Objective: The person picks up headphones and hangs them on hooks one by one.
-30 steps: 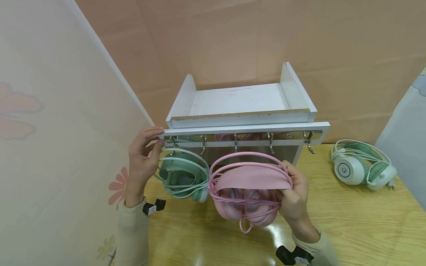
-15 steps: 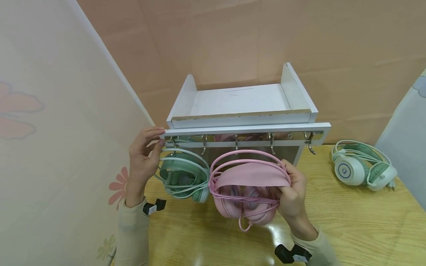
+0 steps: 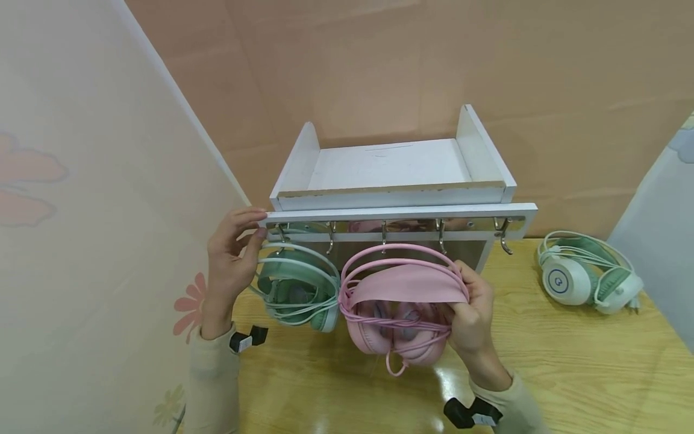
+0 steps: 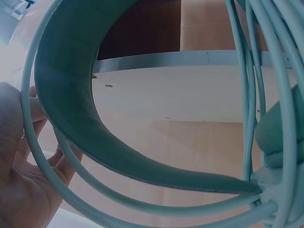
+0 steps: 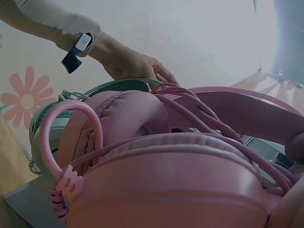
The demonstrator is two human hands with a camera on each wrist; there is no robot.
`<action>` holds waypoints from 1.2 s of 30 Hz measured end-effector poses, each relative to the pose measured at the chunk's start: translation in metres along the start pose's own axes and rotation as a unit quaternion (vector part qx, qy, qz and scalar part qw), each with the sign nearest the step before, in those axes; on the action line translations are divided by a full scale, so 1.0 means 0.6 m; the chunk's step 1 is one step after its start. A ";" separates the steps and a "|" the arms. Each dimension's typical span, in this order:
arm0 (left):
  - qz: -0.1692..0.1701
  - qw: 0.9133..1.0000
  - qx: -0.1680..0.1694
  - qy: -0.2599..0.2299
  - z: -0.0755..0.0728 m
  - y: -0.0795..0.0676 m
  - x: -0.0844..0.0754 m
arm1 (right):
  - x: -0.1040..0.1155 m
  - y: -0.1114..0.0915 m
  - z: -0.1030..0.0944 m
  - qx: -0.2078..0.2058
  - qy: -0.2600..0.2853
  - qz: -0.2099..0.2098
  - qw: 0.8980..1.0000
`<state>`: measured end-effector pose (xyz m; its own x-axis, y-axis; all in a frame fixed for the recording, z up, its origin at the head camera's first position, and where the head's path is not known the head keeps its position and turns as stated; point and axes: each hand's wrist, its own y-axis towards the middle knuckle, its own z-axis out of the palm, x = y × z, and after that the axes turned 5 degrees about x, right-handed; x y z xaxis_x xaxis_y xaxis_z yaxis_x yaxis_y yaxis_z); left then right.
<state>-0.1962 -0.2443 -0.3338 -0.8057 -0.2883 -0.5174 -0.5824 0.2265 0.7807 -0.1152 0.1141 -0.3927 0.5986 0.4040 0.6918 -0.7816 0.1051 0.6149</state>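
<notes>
My left hand (image 3: 230, 259) pinches the left end of a white hook rail (image 3: 347, 215), its thumb on the front face. Just beside that hand, mint-green headphones (image 3: 297, 274) hang from the leftmost hook; their green headband (image 4: 64, 85) fills much of the left wrist view. My right hand (image 3: 473, 316) grips the right side of pink headphones (image 3: 409, 286), whose cable is bundled around them. The pink pair is held in front of the rail, its twin top bands just below the middle hook (image 3: 384, 234) in the head view. Its ear cups (image 5: 166, 190) loom large in the right wrist view.
A white shelf unit (image 3: 393, 163) stands behind the rail. Two hooks to the right, including the rightmost hook (image 3: 504, 235), hold nothing. Another white-and-green pair of headphones (image 3: 566, 280) lies on the wooden table (image 3: 569, 374) at the right. A flowered wall (image 3: 108, 241) borders the left.
My right hand has shifted the pink headphones slightly left and up, closer to the rail. The left hand keeps its hold on the rail's end.
</notes>
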 end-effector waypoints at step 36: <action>-0.001 1.000 0.004 0.004 -0.001 -0.001 0.000 | -0.014 0.006 -0.002 -0.026 -0.086 0.023 0.996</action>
<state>-0.1955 -0.2449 -0.3342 -0.8030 -0.2971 -0.5166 -0.5857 0.2334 0.7762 -0.1234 0.1120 -0.3966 0.5789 0.2476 0.7769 -0.8148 0.1389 0.5629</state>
